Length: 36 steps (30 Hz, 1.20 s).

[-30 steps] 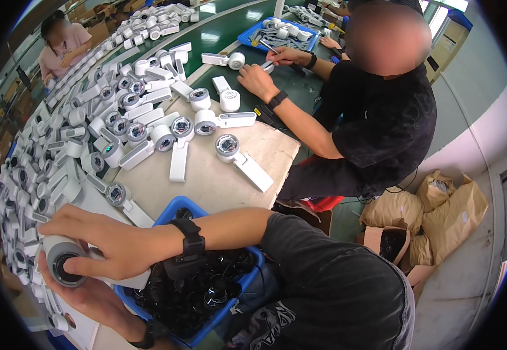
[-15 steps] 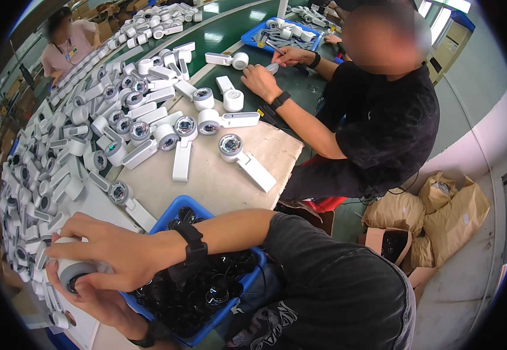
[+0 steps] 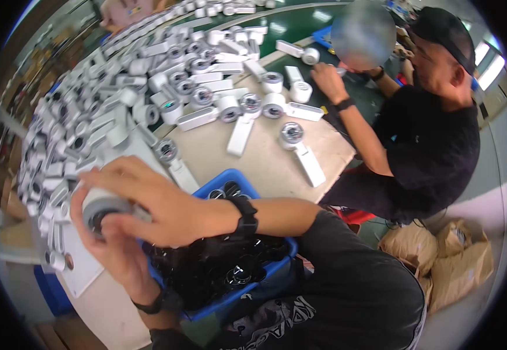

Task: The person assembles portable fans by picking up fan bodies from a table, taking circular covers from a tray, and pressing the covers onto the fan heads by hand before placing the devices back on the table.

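Observation:
Both of my hands are around a white handheld device [image 3: 103, 205] with a round, grey-rimmed head and a dark opening. My right hand [image 3: 163, 210] reaches across from the right and grips the head from above, its fingers over the white shell. From below, my left hand [image 3: 119, 259] supports the same device, its fingers wrapped round the far side. The device's handle is hidden by my hands. Under my right forearm stands a blue crate [image 3: 295, 249] filled with glossy black round parts [image 3: 239, 274].
A large heap of similar white devices [image 3: 113, 116] covers the table at the left and back. One device [image 3: 301, 153] lies apart on the beige board [image 3: 265, 166]. A co-worker in black [image 3: 428, 140] sits at the right, with brown paper sacks [image 3: 460, 268] behind.
The view has swung, so the table, crate and co-worker appear further right. Both hands stay closed around the device, its grey-rimmed opening still showing.

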Motion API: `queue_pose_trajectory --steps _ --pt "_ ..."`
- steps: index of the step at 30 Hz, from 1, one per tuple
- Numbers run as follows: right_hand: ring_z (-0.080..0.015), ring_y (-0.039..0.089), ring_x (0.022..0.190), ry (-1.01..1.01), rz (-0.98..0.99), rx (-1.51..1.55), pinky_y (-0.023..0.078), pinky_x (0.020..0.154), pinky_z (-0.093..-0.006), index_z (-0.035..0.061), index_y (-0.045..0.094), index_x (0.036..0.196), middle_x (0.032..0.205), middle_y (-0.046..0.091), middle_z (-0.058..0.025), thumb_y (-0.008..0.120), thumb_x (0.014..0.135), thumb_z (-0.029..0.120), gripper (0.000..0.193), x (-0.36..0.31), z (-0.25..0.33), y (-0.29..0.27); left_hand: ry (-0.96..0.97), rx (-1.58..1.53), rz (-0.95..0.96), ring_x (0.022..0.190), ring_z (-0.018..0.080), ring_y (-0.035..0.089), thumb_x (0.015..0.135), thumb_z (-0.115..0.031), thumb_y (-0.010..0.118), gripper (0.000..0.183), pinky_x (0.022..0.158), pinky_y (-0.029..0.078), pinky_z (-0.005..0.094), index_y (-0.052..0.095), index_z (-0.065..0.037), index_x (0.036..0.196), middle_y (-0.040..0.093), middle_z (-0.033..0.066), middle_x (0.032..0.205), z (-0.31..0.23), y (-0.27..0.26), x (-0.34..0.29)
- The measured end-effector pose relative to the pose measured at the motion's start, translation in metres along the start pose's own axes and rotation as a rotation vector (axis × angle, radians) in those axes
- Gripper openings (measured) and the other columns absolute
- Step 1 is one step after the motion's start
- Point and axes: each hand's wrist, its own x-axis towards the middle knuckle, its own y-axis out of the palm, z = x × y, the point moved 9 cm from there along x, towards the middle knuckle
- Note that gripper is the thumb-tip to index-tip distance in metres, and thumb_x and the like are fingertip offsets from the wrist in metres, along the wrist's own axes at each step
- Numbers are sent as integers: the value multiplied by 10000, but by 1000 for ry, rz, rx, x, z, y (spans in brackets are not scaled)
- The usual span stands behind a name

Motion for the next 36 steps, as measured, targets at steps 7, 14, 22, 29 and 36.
queue_pose_trajectory --steps 7,14,22,29,36 --pt "-297 547 1087 391 115 150 455 936 -376 5 207 1502 1256 522 -214 567 973 289 701 -6 -47 14 32 -9 -71 1309 327 463 944 -502 557 780 1053 412 426 286 5 1471 435 209 1418 -2 -14 18" --pt "-129 631 665 730 572 90 495 598 -273 7 532 1215 914 648 -112 542 991 403 455 -20 -65 32 -13 -329 -314 1313 399 434 1013 -515 376 709 1105 356 477 323 49 1440 423 270 1407 -10 -60 32" --pt "-25 444 553 958 462 406 299 461 -176 -26 508 1318 793 562 6 573 974 327 497 -26 -59 15 -192 -554 -141 1158 210 551 1053 -386 392 504 1042 408 433 422 -25 1404 570 96 1267 17 -55 39" --pt "-80 331 406 1031 291 845 254 425 -253 -47 563 1099 496 374 47 400 1015 452 531 -44 -83 -4 150 268 -361 1237 193 474 981 -258 591 463 1039 372 346 465 -60 1380 474 104 1348 -55 -89 31" --pt "-77 311 425 1371 151 576 251 426 -236 45 582 889 479 322 58 445 1018 392 395 -42 -123 -8 42 -427 622 748 176 566 1037 -430 415 509 694 449 294 672 5 1093 632 94 887 -66 -6 -3"
